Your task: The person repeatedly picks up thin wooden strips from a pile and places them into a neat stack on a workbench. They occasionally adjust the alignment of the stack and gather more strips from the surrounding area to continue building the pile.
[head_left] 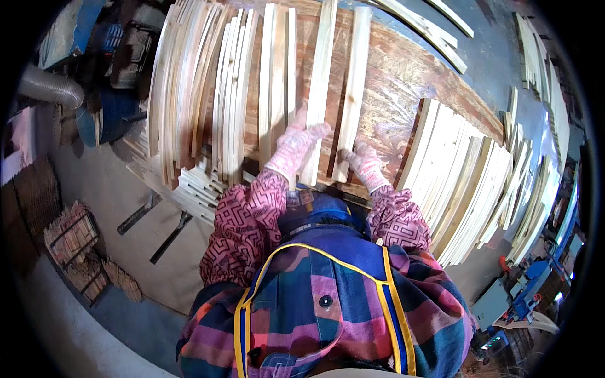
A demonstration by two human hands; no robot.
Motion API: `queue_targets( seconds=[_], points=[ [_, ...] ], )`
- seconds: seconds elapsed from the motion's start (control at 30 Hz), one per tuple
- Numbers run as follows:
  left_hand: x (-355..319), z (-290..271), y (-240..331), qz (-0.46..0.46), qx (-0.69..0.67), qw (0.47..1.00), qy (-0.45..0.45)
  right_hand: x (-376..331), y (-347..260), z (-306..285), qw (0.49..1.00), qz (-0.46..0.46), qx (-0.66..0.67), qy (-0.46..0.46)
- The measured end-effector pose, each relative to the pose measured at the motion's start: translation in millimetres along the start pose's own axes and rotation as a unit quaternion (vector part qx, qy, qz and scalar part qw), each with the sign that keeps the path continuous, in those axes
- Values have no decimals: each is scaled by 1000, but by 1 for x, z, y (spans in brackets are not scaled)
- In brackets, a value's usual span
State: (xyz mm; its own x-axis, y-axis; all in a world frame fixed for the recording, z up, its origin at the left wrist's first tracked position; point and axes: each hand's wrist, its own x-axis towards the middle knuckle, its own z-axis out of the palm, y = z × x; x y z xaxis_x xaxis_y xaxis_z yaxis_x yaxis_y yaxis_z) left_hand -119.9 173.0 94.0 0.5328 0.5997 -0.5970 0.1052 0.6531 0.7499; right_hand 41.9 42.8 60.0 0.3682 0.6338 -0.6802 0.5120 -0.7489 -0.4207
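Note:
Both my hands wear pale pink knit gloves and have patterned sleeve covers behind them. My left hand [295, 146] is at the near end of a pale wooden strip [320, 82], its thumb laid across the top and its fingers along the left side. To the right, my right hand [367, 165] grips the near end of a second wooden strip [355, 88], thumb on its upper face; the other fingers are partly hidden. The two strips lie apart, roughly parallel, on a worn wooden board [394, 94].
Rows of strips [189, 82] lie on the board's left, with a smaller group [277, 69] nearer my left hand. A dense row of strips [450, 170] fills the right. Bundled wood pieces [72, 233] stand on the floor at left, near a grey hose [53, 87]. Blue machinery [520, 293] is lower right.

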Motion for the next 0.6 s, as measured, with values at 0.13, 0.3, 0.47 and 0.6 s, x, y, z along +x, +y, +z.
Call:
queue_targets(
  seconds=[0.13, 0.3, 0.47, 0.6],
  points=[
    [1, -3, -42, 28, 19, 999, 35, -17, 10, 10, 998, -5, 61, -18],
    [-1, -11, -74, 70, 212, 970, 92, -36, 8, 17, 987, 22, 134, 87],
    [-27, 5, -53, 46, 218, 972, 73, -5, 14, 40, 970, -96, 153, 161],
    [-47, 10, -45, 46, 115, 992, 27, -5, -33, 38, 912, -133, 375, 98]
  ],
)
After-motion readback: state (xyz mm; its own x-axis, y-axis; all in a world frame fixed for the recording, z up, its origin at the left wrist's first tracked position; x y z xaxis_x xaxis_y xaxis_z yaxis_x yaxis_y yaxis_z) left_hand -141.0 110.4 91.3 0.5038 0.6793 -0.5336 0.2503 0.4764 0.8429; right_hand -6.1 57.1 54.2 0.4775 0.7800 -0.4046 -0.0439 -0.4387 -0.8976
